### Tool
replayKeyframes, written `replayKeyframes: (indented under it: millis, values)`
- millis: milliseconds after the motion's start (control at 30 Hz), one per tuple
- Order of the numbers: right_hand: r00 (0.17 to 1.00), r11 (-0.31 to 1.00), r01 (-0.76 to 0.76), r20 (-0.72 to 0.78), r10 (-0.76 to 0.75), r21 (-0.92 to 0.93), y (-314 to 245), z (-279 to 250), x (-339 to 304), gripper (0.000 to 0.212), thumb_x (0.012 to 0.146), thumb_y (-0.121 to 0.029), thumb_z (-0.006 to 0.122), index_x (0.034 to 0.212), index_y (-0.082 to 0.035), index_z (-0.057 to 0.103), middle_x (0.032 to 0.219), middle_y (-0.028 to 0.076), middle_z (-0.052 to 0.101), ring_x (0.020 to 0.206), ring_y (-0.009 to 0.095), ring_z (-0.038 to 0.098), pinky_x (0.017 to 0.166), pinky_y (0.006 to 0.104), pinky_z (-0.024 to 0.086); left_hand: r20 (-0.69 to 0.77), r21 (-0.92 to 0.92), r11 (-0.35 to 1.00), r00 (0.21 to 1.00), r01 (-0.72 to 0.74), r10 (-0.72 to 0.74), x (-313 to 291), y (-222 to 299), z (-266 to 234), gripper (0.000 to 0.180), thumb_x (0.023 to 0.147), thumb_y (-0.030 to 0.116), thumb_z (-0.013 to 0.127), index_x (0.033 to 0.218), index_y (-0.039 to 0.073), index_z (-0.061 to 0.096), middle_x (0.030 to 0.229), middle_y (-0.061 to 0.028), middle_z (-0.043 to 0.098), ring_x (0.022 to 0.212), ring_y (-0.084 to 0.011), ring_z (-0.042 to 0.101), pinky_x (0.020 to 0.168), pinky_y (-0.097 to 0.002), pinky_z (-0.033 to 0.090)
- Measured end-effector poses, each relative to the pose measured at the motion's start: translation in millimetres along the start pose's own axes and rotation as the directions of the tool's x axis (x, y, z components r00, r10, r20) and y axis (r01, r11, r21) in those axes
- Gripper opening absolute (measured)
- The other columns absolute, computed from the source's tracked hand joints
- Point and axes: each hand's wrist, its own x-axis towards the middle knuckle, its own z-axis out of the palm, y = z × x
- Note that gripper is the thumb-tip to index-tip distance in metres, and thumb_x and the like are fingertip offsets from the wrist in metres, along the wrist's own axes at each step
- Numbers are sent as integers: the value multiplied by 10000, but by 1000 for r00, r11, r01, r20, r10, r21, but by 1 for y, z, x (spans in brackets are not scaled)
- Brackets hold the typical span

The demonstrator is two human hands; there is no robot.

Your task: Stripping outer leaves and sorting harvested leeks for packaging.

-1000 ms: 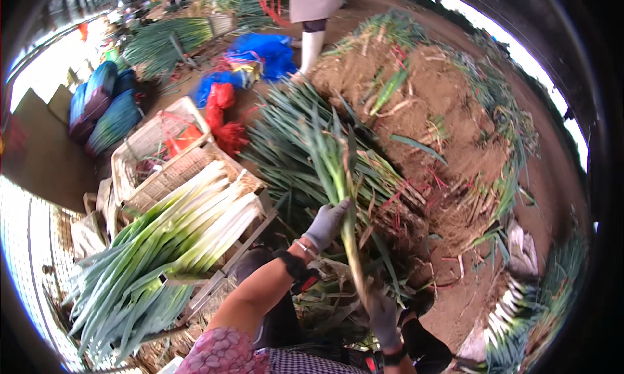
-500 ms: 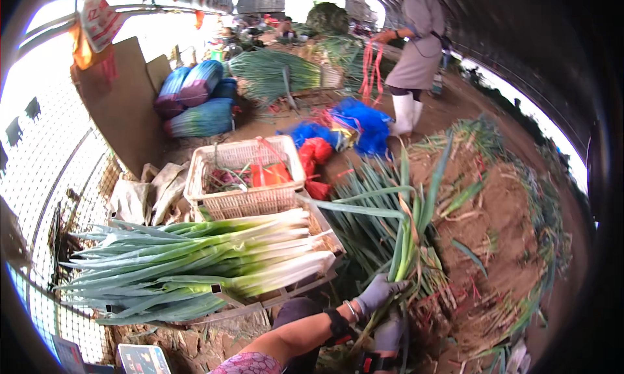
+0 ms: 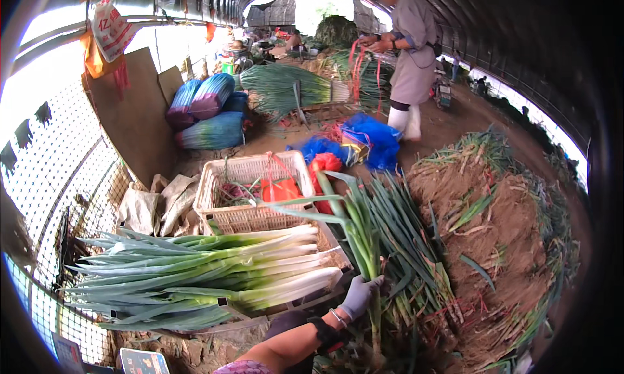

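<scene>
My left hand (image 3: 356, 297), in a grey glove, grips a long green onion (image 3: 368, 247) by its stalk. Its leaves fan out up and to the left, and the stalk runs down below the hand toward its root end. My right hand does not show. To the left of my hand, cleaned green onions (image 3: 221, 270) with white stems lie in a row on a low tray. Just right of the held stalk rests a heap of uncleaned green onions (image 3: 416, 244) with dark leaves and soil-stained stems.
Behind the cleaned onions stands a pale plastic basket (image 3: 257, 215) with red scraps inside. Blue netting (image 3: 370, 140) lies beyond it. A person (image 3: 413, 55) in a grey apron stands holding red ties. A soil mound (image 3: 513, 224) rises at right; wrapped bundles (image 3: 211, 130) sit at back left.
My left hand has moved left with the green onion, whose leaves now lean left. My right hand, beneath the left before, has gone out of sight. The view has shifted slightly.
</scene>
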Motion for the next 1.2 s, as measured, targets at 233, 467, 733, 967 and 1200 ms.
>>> replayKeyframes:
  millis: [233, 467, 733, 967, 1200]
  values:
    - [944, 954, 297, -141, -298, -32, 1, 22, 37, 531, 935, -55, 681, 1440, 12, 530, 1337, 217, 611, 1146, 292, 646, 1023, 411, 498, 204, 69, 996, 977, 56, -69, 16, -78, 6, 339, 1000, 126, 657, 1308, -8, 616, 1029, 0, 663, 864, -84, 589, 757, -283, 514]
    - [984, 688, -172, 150, 92, 705, -9, -25, 48, 299, 946, -129, 735, 1209, 11, 703, 1111, 40, 690, 1059, 164, 610, 956, 343, 486, 370, 396, 914, 926, -86, -73, 2, -39, 42, 388, 967, 114, 687, 1311, -42, 597, 1075, -20, 675, 895, -73, 596, 754, -254, 512]
    - [992, 880, -105, -13, 126, 462, 106, 13, 99, 347, 875, -161, 781, 1159, 18, 692, 1095, 51, 692, 985, 160, 614, 880, 344, 513, 169, 427, 898, 966, 106, -194, 7, -53, 80, 336, 914, 90, 761, 1204, -50, 666, 1031, -34, 727, 864, -103, 662, 796, -283, 553]
    - [997, 712, -2, -53, 55, 702, 81, 4, 92, 393, 832, -122, 776, 1185, 12, 668, 1086, 47, 682, 962, 149, 611, 856, 343, 520, 85, 466, 883, 990, 60, -112, 21, -90, 81, 367, 868, 100, 788, 1185, -49, 675, 1006, -65, 741, 848, -106, 668, 776, -295, 567]
    - [979, 756, 23, -168, 116, 654, 38, -6, 59, 429, 829, -98, 755, 1230, 21, 656, 1119, 39, 666, 997, 156, 613, 877, 333, 512, 85, 692, 719, 996, -57, -3, -2, -83, 85, 328, 834, 187, 765, 1078, -27, 717, 881, -99, 756, 785, -150, 699, 738, -346, 560]
